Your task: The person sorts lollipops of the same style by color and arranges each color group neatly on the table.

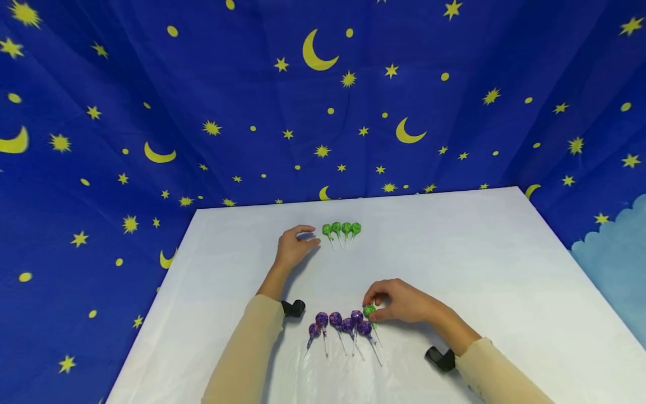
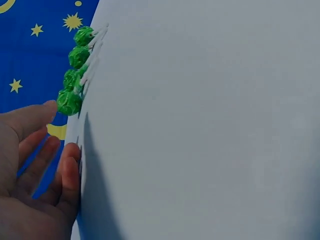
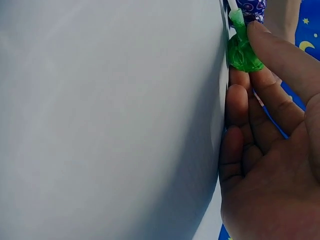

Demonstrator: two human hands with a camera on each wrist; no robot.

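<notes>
Near the back of the table, several green-wrapped lollipops (image 1: 346,228) lie side by side, sticks toward me. Just left of that row is my left hand (image 1: 295,247), its fingers parted and nothing in them; in the left wrist view the thumb tip is close to the nearest green head (image 2: 69,102). At the front, my right hand (image 1: 404,301) pinches another green lollipop (image 1: 370,311) by its head between thumb and fingers. Its head also shows at the fingertips in the right wrist view (image 3: 245,55). Several purple-wrapped lollipops (image 1: 322,320) lie left of it, some overlapping.
A white-covered table (image 1: 454,241) carries everything. Behind and beside it hangs a blue cloth (image 1: 242,84) with yellow moons and stars. Black wrist-worn devices (image 1: 440,359) stick out by both sleeves.
</notes>
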